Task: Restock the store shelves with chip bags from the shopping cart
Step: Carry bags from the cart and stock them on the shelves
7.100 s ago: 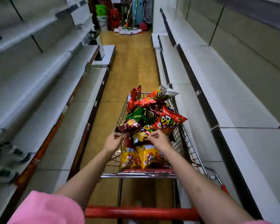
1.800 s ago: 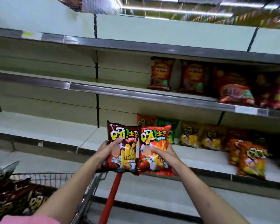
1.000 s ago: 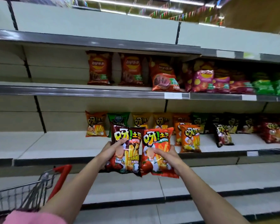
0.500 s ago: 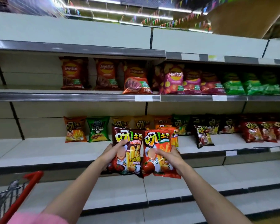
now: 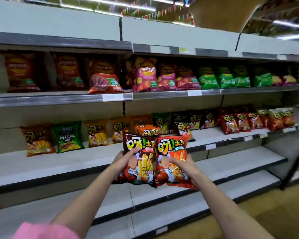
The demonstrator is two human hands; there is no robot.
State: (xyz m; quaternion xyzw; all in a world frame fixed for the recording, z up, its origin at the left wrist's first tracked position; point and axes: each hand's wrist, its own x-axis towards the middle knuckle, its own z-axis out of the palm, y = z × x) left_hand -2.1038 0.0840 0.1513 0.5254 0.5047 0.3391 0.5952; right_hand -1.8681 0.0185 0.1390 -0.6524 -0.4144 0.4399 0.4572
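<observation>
A pink sleeve (image 5: 45,230) shows at the lower left. The left hand (image 5: 123,159) grips a dark brown chip bag (image 5: 140,159) by its left edge, thumb curled over the front. Touching it on the right, a red chip bag (image 5: 173,159) is gripped by the right hand (image 5: 185,167), fingers wrapped round its right side. Both bags are held upright in front of the middle shelf (image 5: 76,161), where more chip bags stand in a row (image 5: 97,133). The upper shelf (image 5: 59,98) carries larger bags.
</observation>
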